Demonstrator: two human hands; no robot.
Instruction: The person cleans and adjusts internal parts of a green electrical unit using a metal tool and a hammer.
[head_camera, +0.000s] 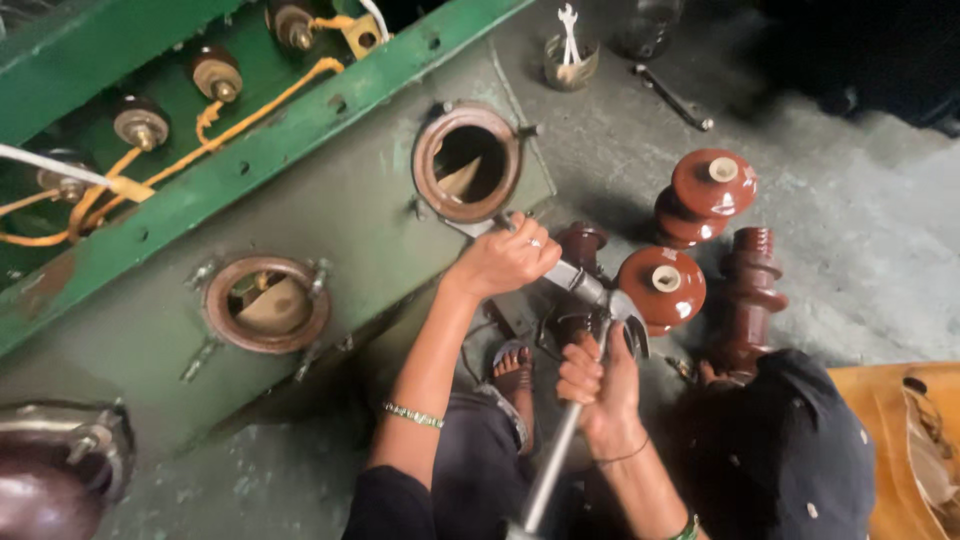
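Two hands work one grey steel claw hammer (590, 330) beside the green metal tank's (330, 200) lower right corner: our right hand (598, 385) clenches its smooth handle, our left hand (505, 258) grips a metal bar (575, 283). We judge it heavy, stiff; brown glazed ceramic insulators (700, 200) nearby look fragile.

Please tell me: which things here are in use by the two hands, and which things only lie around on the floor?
In use:
- left hand on a metal chisel, its tip at the round opening
- right hand gripping the hammer

Lying about:
- three brown insulators
- tin of spanners
- loose spanner
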